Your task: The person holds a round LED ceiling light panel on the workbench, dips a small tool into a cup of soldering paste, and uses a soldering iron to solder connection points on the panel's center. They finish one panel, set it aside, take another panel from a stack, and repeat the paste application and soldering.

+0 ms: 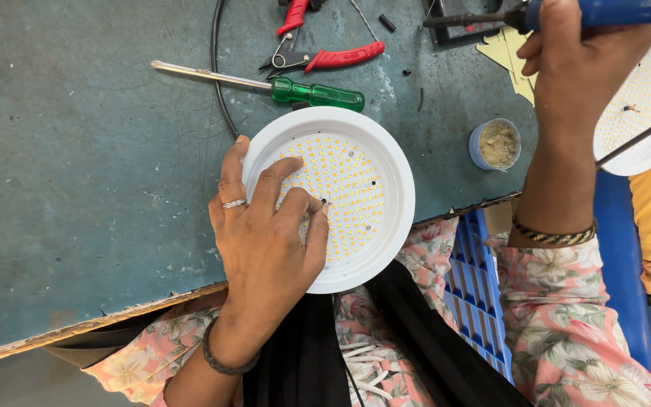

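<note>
A round white lamp housing with a plate of many small yellow LEDs lies at the near edge of the blue-green worktable. My left hand rests flat on its left half, fingertips pressing on the LED plate, a ring on one finger. My right hand is raised at the upper right, closed around a blue-handled soldering iron whose dark tip points left over the table.
A green-handled screwdriver and red-handled pliers lie behind the lamp. A small blue cup of paste stands to the right. A second white LED lamp sits at the far right. A black cable runs across the table. A blue crate stands below.
</note>
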`<state>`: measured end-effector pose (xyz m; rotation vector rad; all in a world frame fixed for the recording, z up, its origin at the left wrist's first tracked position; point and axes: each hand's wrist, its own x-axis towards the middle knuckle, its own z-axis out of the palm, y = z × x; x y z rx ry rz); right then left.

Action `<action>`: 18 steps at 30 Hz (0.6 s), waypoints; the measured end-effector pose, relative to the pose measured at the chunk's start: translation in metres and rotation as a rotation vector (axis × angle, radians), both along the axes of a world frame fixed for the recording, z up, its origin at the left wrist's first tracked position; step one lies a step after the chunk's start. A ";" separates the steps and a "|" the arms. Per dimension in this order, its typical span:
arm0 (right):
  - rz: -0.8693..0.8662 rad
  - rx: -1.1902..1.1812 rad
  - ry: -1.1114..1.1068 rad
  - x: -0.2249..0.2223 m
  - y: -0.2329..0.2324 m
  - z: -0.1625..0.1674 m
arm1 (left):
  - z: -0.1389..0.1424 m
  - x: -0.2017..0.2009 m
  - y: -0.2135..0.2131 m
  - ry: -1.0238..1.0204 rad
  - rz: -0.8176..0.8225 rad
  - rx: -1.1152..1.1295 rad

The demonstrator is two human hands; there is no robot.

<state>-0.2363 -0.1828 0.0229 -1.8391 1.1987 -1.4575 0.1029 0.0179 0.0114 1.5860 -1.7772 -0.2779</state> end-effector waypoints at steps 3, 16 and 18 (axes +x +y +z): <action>-0.034 0.016 0.010 0.009 0.017 0.013 | -0.001 0.000 0.000 0.000 -0.001 -0.004; -0.119 -0.112 -0.324 0.030 0.157 0.029 | -0.004 -0.006 -0.006 -0.008 0.013 -0.007; -0.117 -0.055 -0.306 0.035 0.170 0.025 | -0.004 -0.008 -0.006 -0.002 0.014 -0.003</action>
